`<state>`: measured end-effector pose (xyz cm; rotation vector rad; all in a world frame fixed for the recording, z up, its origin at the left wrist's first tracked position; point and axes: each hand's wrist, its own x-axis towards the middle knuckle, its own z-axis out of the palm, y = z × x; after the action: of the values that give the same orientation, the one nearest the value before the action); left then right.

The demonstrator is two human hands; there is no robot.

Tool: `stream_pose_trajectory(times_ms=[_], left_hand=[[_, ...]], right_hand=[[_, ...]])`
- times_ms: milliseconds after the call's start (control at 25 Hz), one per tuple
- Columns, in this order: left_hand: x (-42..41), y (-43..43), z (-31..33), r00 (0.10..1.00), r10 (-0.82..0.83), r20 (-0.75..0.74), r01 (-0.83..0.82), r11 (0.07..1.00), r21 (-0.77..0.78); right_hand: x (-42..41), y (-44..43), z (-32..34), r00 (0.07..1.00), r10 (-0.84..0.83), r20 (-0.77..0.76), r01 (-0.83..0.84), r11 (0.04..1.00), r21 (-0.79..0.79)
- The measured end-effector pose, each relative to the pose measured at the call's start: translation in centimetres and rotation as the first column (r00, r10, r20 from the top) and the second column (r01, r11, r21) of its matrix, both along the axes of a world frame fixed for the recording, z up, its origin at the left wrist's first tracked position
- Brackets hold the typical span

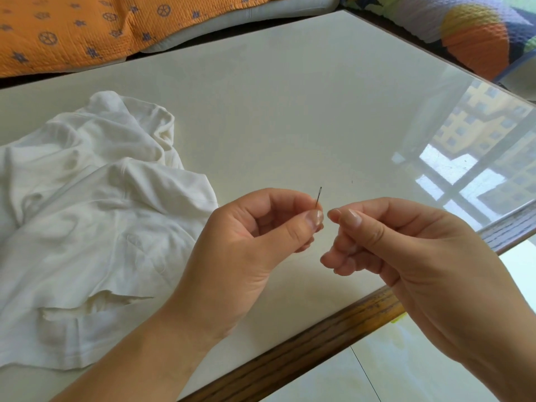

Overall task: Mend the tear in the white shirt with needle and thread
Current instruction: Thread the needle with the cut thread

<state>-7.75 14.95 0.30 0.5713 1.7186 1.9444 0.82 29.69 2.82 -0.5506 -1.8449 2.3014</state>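
My left hand (246, 242) pinches needle (318, 196) upright, thumb against forefinger. My right hand (406, 250) thumb and forefinger pressed together just beside it; thread not discernible. White shirt (87, 213) untouched.

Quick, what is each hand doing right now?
Left hand: closed, pinching a thin dark metal needle.
Right hand: fingertips pinched shut; any thread there cannot be told.

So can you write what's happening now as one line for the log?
step: threading needle | left hand: pinching needle, eye up | right hand: fingertips pinched beside it, thread not visible | white shirt: on table, tear unmended
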Motion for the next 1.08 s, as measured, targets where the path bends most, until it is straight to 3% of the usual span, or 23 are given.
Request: stream_pose_trajectory(times_ms=[360, 920, 1080], left_hand=[[-0.06, -0.09, -0.38, 0.941, -0.088, -0.328, 0.048, 0.991, -0.128], [-0.06, -0.05, -0.43, 0.913, -0.043, -0.405, -0.028, 0.985, -0.169], [-0.05, 0.1, -0.36, 0.933, -0.023, -0.359, -0.039, 0.985, -0.165]], right_hand=[[0.04, 0.09, 0.33, 0.997, 0.075, 0.034, -0.077, 0.996, 0.045], [-0.02, 0.24, 0.4, 0.988, 0.119, 0.095, -0.124, 0.991, 0.045], [0.02, 0.27, 0.29, 0.984, 0.15, 0.095, -0.154, 0.987, 0.037]])
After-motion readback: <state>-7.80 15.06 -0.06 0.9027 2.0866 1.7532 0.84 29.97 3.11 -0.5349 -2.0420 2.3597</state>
